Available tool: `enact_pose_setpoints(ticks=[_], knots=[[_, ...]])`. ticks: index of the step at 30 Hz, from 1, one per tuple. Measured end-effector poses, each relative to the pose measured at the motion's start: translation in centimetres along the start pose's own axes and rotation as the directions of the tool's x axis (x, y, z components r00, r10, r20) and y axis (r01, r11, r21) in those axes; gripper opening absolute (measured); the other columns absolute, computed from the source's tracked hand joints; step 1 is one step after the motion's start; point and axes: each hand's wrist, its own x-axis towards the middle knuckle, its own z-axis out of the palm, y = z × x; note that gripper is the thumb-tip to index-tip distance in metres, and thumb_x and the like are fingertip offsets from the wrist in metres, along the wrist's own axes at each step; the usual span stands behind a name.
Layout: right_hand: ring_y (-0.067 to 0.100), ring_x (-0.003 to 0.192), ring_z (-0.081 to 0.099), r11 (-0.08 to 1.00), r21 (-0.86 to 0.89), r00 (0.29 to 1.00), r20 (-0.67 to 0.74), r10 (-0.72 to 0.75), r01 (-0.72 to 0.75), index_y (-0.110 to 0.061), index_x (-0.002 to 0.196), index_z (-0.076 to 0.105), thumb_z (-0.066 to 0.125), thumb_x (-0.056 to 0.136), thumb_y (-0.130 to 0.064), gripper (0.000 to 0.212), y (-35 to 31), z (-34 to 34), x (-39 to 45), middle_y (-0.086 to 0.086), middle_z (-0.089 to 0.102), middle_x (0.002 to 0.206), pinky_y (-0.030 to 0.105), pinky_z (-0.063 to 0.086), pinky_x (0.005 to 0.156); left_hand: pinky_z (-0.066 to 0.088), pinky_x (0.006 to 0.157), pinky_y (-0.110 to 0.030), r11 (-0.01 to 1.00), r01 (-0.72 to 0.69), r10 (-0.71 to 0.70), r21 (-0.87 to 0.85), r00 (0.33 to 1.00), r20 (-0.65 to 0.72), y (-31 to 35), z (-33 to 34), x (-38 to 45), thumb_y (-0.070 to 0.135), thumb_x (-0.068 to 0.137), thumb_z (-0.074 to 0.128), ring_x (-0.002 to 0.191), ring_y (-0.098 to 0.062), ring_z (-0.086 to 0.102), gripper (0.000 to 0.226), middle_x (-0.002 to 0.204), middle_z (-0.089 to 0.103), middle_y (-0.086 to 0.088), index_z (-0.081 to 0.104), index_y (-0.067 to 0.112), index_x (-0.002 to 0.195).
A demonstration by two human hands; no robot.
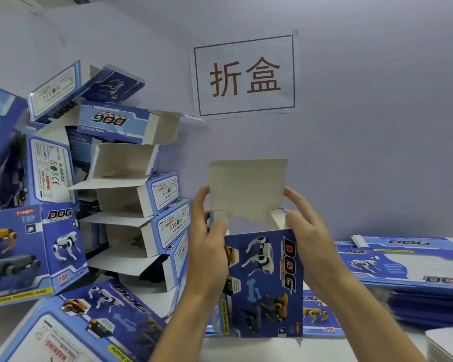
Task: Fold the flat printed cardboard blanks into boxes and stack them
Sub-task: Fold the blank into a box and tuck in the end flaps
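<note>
The left hand (208, 241) is covering the left wall of the box (266, 283), and the right hand (302, 239) is covering its right wall; both forearms are running out of the bottom edge. The box's interior floor is lying in shadow and is not readable. The stack of flat blanks (413, 273) is being cut off at the right edge. The leaning pile of folded boxes (131, 205) is being cropped at the left edge, with its fine label print too small to read.
</note>
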Motion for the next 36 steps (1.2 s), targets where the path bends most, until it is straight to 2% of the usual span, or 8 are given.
enact_pose_setpoints(ticks=[4, 9, 14, 18, 22, 28, 33, 36], knots=[[0.033, 0.059, 0.058, 0.999, 0.001, 0.999, -0.012, -0.039, 0.039, -0.034, 0.087, 0.063, 0.038, 0.104, -0.019, 0.034, -0.3, 0.2, -0.3, 0.015, 0.059, 0.07, 0.035, 0.05, 0.052, 0.042, 0.046, -0.021, 0.998, -0.065, 0.065, 0.001, 0.996, -0.061, 0.0, 0.1, 0.0, 0.018, 0.099, 0.049, 0.069, -0.013, 0.059, 0.02, 0.091, 0.063, 0.003, 0.058, 0.029, 0.086], [0.031, 0.074, 0.069, 0.984, 0.18, 0.996, 0.086, -0.006, -0.01, -0.02, 0.095, 0.073, 0.033, 0.098, -0.031, 0.041, 0.1, -0.2, -0.9, 0.017, 0.074, 0.089, 0.041, 0.056, 0.065, 0.055, 0.088, -0.048, 0.971, -0.011, -0.011, -0.238, 0.996, -0.092, -0.5, -0.4, 0.0, 0.038, 0.094, 0.039, 0.112, -0.022, 0.066, 0.032, 0.12, 0.068, 0.002, 0.058, 0.015, 0.085], [0.029, 0.079, 0.072, 0.992, 0.122, 0.984, 0.165, -0.065, 0.045, -0.026, 0.102, 0.065, 0.05, 0.083, -0.045, 0.031, -0.2, 0.0, -1.4, 0.01, 0.074, 0.094, 0.041, 0.06, 0.067, 0.062, 0.07, -0.047, 0.993, -0.052, 0.056, -0.104, 0.998, 0.035, -0.5, -0.8, -0.3, 0.049, 0.084, 0.058, 0.103, -0.022, 0.069, 0.025, 0.111, 0.063, 0.017, 0.054, 0.027, 0.097], [0.028, 0.077, 0.074, 0.991, 0.04, 0.984, 0.116, -0.134, 0.13, -0.033, 0.1, 0.062, 0.058, 0.081, -0.039, 0.02, -0.4, 0.5, -1.4, 0.006, 0.074, 0.089, 0.035, 0.061, 0.062, 0.052, 0.07, -0.067, 0.995, -0.096, 0.097, -0.033, 0.994, 0.046, 0.0, -0.6, -0.7, 0.041, 0.086, 0.059, 0.091, -0.047, 0.063, 0.018, 0.099, 0.062, -0.008, 0.054, 0.034, 0.102], [0.032, 0.086, 0.072, 0.984, 0.02, 0.983, 0.06, -0.175, 0.174, -0.047, 0.098, 0.064, 0.061, 0.08, -0.041, 0.019, -0.4, 0.6, -1.3, 0.014, 0.068, 0.105, 0.046, 0.06, 0.075, 0.055, 0.073, -0.063, 0.995, -0.101, 0.101, 0.015, 0.994, 0.046, 0.4, -0.5, -0.7, 0.041, 0.085, 0.061, 0.095, -0.04, 0.065, 0.024, 0.116, 0.061, -0.004, 0.057, 0.037, 0.108], [0.033, 0.079, 0.074, 0.983, 0.144, 0.989, 0.076, -0.129, 0.117, -0.028, 0.096, 0.065, 0.063, 0.082, -0.03, 0.014, -0.1, -0.1, -1.0, 0.007, 0.072, 0.094, 0.038, 0.06, 0.058, 0.055, 0.07, -0.068, 0.998, -0.052, 0.055, -0.028, 0.991, 0.125, 0.3, -1.1, -0.2, 0.033, 0.083, 0.066, 0.096, -0.035, 0.071, 0.017, 0.117, 0.061, -0.013, 0.064, 0.029, 0.1], [0.033, 0.077, 0.073, 0.97, 0.234, 0.993, 0.079, -0.083, 0.063, -0.019, 0.087, 0.07, 0.063, 0.075, -0.02, 0.013, 0.0, -0.5, -0.8, 0.0, 0.075, 0.092, 0.037, 0.06, 0.058, 0.055, 0.092, -0.055, 1.0, -0.021, 0.024, -0.017, 0.982, 0.188, 0.0, -1.7, 0.5, 0.046, 0.076, 0.07, 0.128, -0.033, 0.055, 0.019, 0.129, 0.058, 0.012, 0.073, 0.036, 0.092], [0.03, 0.078, 0.073, 0.953, 0.302, 0.996, 0.076, -0.041, 0.017, -0.016, 0.081, 0.072, 0.064, 0.072, -0.016, 0.012, 0.0, -0.4, -0.9, 0.0, 0.075, 0.095, 0.035, 0.06, 0.058, 0.052, 0.096, -0.055, 0.996, 0.017, 0.002, -0.086, 0.975, 0.22, -0.2, -2.0, 0.7, 0.049, 0.079, 0.069, 0.127, -0.031, 0.057, 0.027, 0.13, 0.061, 0.005, 0.075, 0.029, 0.096]])
